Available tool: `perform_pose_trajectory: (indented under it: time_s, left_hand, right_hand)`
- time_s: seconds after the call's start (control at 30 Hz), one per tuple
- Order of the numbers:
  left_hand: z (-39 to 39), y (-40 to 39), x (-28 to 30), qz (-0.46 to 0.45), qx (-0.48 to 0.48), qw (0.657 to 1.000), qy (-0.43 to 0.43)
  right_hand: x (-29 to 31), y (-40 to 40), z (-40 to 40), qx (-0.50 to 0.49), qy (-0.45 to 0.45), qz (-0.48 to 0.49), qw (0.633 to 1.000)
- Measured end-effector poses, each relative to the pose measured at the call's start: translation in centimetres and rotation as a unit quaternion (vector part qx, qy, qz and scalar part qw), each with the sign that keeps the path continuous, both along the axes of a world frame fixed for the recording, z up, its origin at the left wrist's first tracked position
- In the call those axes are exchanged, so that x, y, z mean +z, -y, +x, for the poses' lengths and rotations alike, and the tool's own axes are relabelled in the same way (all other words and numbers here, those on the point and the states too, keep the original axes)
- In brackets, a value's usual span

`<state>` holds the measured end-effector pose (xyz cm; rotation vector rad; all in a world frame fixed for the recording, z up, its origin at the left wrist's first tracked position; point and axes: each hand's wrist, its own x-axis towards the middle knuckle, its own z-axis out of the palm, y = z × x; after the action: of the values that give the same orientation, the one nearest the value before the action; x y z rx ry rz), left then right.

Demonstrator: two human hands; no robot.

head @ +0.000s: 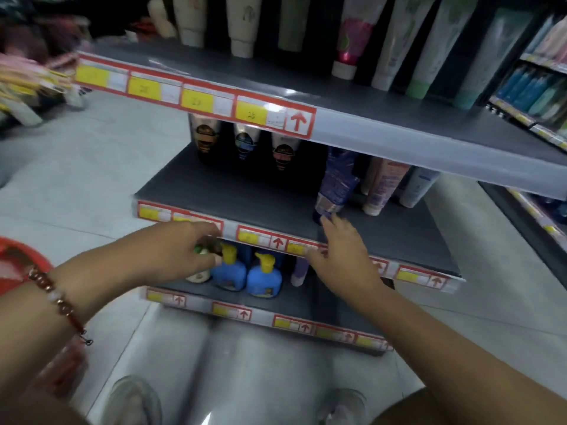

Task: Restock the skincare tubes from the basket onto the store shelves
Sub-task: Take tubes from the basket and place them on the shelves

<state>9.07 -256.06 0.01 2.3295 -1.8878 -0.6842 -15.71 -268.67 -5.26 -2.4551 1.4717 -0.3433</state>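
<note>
Meanwhile, left hand (181, 250) clamped on a green-tipped tube (206, 247), right hand (340, 250) fingers apart, touching blue tube (336, 185) on middle shelf (245, 194).

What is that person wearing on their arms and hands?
Both arms are bare, with no sleeves or gloves showing. The left wrist wears a bracelet of reddish-brown and pale beads, with a small dangling end. The left hand and right hand show no rings that I can see.

Three stacked shelves, top shelf (399, 118) at 12 o'clock bearing tubes (346, 47), middle shelf (230, 191) centre, pump bottles (264, 276) on bottom shelf (276, 305), basket (18, 259) at 9 o'clock
</note>
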Motion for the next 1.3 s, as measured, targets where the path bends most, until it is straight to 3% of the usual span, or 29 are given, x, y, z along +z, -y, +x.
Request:
perform_pose_trajectory:
  time_s: [0.17, 0.33, 0.47, 0.6, 0.83, 0.97, 1.1, 1.3]
  left_hand:
    - [6.2, -7.8, -1.3, 0.069, 0.093, 0.993, 0.020]
    - [13.4, -16.8, -2.5, 0.143, 0.184, 0.971, 0.041]
    - [19.7, -26.0, -3.2, 0.194, 0.285, 0.935, 0.080]
    - [25.1, -34.2, -7.8, 0.231, 0.361, 0.901, 0.062]
    - [28.9, -36.1, -20.8, 0.232, 0.453, 0.860, -0.031]
    - [29.5, -34.1, -26.2, 0.194, 0.477, 0.857, -0.025]
    - [29.2, -33.0, -29.6, 0.162, 0.525, 0.835, 0.038]
    - [30.1, -32.8, -30.7, 0.147, 0.558, 0.816, -0.036]
  right_hand:
    - [1.0, -9.6, 9.8, 0.243, -0.057, 0.033, 0.968]
    - [-0.7, -16.0, 21.0, 0.382, -0.090, 0.070, 0.917]
    - [-1.9, -19.4, 28.2, 0.455, -0.100, 0.091, 0.880]
    - [-4.4, -22.1, 35.4, 0.501, -0.104, 0.096, 0.854]
    - [-13.6, -23.9, 47.0, 0.529, -0.301, 0.102, 0.787]
    - [-18.8, -23.8, 51.7, 0.548, -0.338, 0.044, 0.764]
    - [-22.1, -25.0, 55.8, 0.544, -0.375, -0.024, 0.750]
    - [-23.7, -26.9, 57.9, 0.578, -0.422, -0.151, 0.682]
